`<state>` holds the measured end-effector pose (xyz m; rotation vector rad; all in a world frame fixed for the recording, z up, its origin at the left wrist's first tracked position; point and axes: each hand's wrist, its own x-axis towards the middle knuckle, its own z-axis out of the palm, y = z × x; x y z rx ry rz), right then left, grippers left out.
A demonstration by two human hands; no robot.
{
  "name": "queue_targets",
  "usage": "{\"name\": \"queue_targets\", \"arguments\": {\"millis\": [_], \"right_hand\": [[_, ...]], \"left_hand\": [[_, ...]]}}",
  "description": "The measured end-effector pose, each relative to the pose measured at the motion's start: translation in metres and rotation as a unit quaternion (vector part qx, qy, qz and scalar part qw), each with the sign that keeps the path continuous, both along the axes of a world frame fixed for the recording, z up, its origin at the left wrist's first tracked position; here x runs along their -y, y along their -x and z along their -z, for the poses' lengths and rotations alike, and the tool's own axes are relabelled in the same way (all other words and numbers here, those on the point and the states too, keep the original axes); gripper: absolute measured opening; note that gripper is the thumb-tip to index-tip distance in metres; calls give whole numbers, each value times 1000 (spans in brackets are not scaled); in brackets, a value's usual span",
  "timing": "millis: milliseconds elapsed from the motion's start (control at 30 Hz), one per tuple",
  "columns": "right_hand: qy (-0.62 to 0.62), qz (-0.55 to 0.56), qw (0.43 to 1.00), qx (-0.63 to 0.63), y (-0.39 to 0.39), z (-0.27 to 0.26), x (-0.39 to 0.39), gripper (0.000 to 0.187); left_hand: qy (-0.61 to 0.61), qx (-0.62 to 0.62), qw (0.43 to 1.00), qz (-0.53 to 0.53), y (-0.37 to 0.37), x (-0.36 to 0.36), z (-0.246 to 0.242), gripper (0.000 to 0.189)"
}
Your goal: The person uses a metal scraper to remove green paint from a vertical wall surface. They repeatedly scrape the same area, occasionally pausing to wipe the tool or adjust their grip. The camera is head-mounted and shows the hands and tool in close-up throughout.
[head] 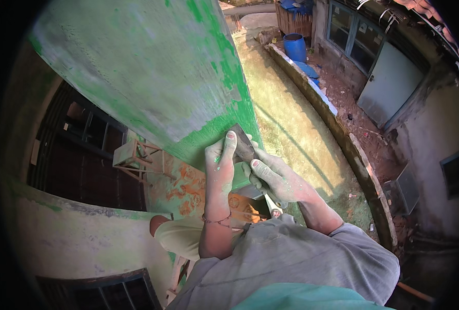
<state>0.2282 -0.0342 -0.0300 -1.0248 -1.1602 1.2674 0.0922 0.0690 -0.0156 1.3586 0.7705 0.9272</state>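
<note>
Both hands are dusty and flecked with green paint, and between them is a scraper with a dark flat blade (244, 144). My left hand (222, 153) pinches the blade's left edge, thumb on top. My right hand (274, 176) grips the scraper's lower end, its thumb along the blade and its fingers curled beneath. The handle is mostly hidden by that hand. Just beyond the blade's tip stands a wall (144, 69), with patchy bare grey areas and bright green paint along its right side and lower end.
A wooden stand (138, 158) stands on the patterned floor (187, 186) below left. Part of a wooden frame (181, 273) shows beside my leg. To the right, a low wall (311, 87) borders the sunlit yard (287, 120). Beyond it are a blue barrel (294, 47) and a pale door (390, 83).
</note>
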Motion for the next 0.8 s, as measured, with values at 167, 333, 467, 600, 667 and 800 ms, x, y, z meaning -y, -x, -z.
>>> {"name": "queue_targets", "arguments": {"millis": [167, 333, 467, 600, 667, 800], "right_hand": [[-16, 106, 991, 82, 3, 5, 23, 59], [-152, 268, 931, 194, 22, 16, -3, 68], [-150, 272, 924, 225, 33, 23, -5, 71], [-164, 263, 917, 251, 41, 32, -6, 78], [-155, 267, 924, 225, 44, 29, -4, 80], [-198, 285, 931, 111, 55, 37, -8, 82]], "left_hand": [[6, -2, 1000, -18, 8, 13, 23, 41], [-113, 13, 992, 50, 10, 18, 26, 43], [-103, 16, 992, 65, 7, 29, 31, 37], [-82, -4, 996, 26, 6, 21, 30, 31], [-104, -80, 991, 25, 16, 10, 31, 31], [-125, -15, 992, -19, 2, 16, 4, 27]]}}
